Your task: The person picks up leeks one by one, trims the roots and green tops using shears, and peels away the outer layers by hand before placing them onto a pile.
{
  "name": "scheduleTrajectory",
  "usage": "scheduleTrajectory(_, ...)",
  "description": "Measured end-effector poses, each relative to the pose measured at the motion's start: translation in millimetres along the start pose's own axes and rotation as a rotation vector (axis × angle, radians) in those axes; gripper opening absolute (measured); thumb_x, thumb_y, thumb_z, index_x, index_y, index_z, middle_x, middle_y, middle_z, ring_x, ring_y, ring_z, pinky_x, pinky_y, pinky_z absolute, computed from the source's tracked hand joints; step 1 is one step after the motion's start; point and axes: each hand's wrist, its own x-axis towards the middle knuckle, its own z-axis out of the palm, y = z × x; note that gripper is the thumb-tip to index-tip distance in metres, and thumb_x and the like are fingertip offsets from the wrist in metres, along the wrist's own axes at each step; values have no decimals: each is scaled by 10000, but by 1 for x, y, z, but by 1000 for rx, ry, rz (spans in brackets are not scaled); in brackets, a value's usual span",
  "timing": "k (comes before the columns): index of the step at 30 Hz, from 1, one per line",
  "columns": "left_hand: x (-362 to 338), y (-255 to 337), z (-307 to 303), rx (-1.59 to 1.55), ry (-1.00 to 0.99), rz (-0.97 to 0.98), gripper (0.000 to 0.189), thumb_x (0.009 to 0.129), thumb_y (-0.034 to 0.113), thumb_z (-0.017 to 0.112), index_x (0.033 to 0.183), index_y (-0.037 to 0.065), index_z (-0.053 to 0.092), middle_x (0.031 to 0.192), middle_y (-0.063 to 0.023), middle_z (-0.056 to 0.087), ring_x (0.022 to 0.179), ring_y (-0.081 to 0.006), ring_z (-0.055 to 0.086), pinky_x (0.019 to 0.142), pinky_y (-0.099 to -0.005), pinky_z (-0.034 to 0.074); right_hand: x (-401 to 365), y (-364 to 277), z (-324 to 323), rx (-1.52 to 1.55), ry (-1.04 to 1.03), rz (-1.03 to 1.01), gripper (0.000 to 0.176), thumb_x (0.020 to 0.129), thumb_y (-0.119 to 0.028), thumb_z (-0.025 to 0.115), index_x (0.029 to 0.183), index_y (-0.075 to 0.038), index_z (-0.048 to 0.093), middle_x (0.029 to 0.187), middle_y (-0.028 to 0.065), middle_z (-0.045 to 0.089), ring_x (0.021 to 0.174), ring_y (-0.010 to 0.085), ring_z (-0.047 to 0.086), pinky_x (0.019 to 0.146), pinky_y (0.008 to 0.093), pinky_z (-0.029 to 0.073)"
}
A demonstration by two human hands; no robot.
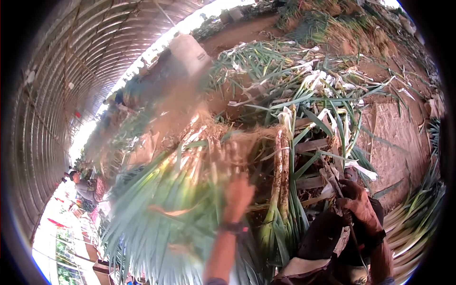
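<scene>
My left hand (237,197), smeared by motion, is over a large pile of long green onions (166,223), close to their brown, dirt-covered root ends (194,135). Its fingers are too blurred to show whether they grip a stalk. At the lower right, my right hand (357,202) is closed around a thin, dark, stick-like thing (352,232) whose kind I cannot make out. Between the hands stand a couple of soil-stained onion stalks (280,166), roots up and leaves down.
Cut leaves and pale peelings (318,85) are heaped ahead on bare soil. A wooden board (392,152) lies to the right, with more onions (413,232) below it. A white container (189,53) is at the back. A seated person (88,187) is at far left under a ribbed roof.
</scene>
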Motion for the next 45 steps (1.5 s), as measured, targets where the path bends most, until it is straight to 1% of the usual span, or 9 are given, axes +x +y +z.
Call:
scheduleTrajectory(4,-11,-49,1,370,470,-45,814,775,397,839,1422,20,521,1205,-246,678,1216,-354,631,1052,-483,474,-3,-1,-3,-6,1,-7,748,764,-136,791,1427,58,505,1265,225,656,1165,280,633,1005,383,493)
scheduleTrajectory(7,7,-89,8,-95,141,-324,930,726,387,864,1471,-7,469,1217,-284,677,1208,-397,641,1051,-459,492,-2,4,-5,-16,6,-9,744,769,-142,801,1423,55,507,1265,229,657,1159,289,640,1000,388,502)
scheduleTrajectory(13,9,-107,-8,-456,-97,-251,927,681,404,869,1388,-89,527,1271,-318,655,1159,-420,662,1004,-433,522,-4,-2,-9,-74,-25,-19,739,765,-111,769,1427,65,492,1272,218,661,1157,264,632,985,367,501)
scheduleTrajectory(25,-17,-10,19,-243,-164,-125,805,739,356,813,1452,99,541,1083,-218,734,1021,-371,708,923,-458,555,-3,3,-7,-142,-9,-65,722,741,-184,796,1362,90,549,1253,242,670,1130,285,666,989,368,522)
scheduleTrajectory(31,-24,20,51,-105,43,162,883,794,206,763,1576,113,363,1085,-224,715,1015,-370,700,897,-476,559,1,17,-16,-336,-70,-294,319,812,-113,743,1131,-114,752,1371,277,554,1213,366,631,1013,392,519)
scheduleTrajectory(36,-42,14,27,-223,216,173,492,934,248,643,1380,50,583,1110,-225,711,1019,-394,692,895,-491,545,-2,26,-21,-494,-98,-502,254,821,-87,719,1066,-140,761,1336,283,547,1215,428,601,1022,425,500)
scheduleTrajectory(38,-65,32,-13,-210,224,69,330,1052,252,479,1068,12,705,1045,-191,742,954,-345,715,853,-457,543,1,32,-26,-648,-95,-721,311,858,-82,717,1169,-98,720,1272,245,599,1152,337,636,952,385,514)
scheduleTrajectory(41,-82,27,-4,-627,337,184,349,1051,282,499,997,15,717,949,-162,758,841,-276,728,775,-405,558,-14,12,-16,-209,-68,-359,488,861,-78,748,1308,35,588,1143,146,658,1006,211,624,847,334,509)
scheduleTrajectory(45,-141,91,-51,-901,186,136,227,1022,198,609,956,12,721,837,-102,754,748,-185,719,686,-338,580,1,58,-12,-2,-35,-380,609,824,-96,793,1341,92,531,1088,131,676,922,178,608,791,329,507)
